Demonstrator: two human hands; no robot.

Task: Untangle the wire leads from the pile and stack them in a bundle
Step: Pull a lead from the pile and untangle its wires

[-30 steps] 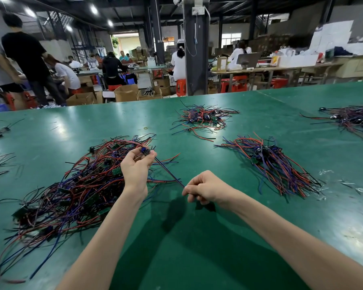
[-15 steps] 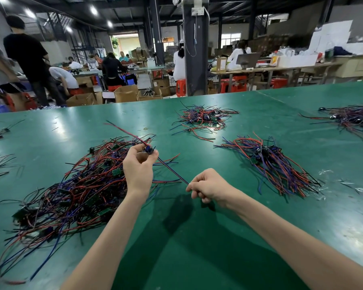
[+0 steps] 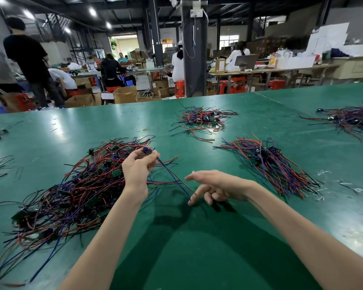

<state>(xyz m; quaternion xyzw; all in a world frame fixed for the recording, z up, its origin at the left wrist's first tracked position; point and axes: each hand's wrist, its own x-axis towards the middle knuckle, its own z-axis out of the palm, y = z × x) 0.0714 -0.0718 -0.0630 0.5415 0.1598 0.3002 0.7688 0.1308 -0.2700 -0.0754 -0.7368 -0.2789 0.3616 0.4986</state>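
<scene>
table [image 3: 71,130] — plain green | wire pile [image 3: 71,195] — red, blue, black strands | stool [image 3: 179,87] red

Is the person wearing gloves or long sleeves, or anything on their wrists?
No gloves: the left hand and the right hand are bare. No sleeves show either; the left forearm and the right forearm are uncovered all the way to the picture's bottom edge. No watch, bracelet or ring can be seen.

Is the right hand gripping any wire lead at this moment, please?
No, the right hand has loose, spread fingers holding nothing; only the left hand pinches a lead.
</scene>
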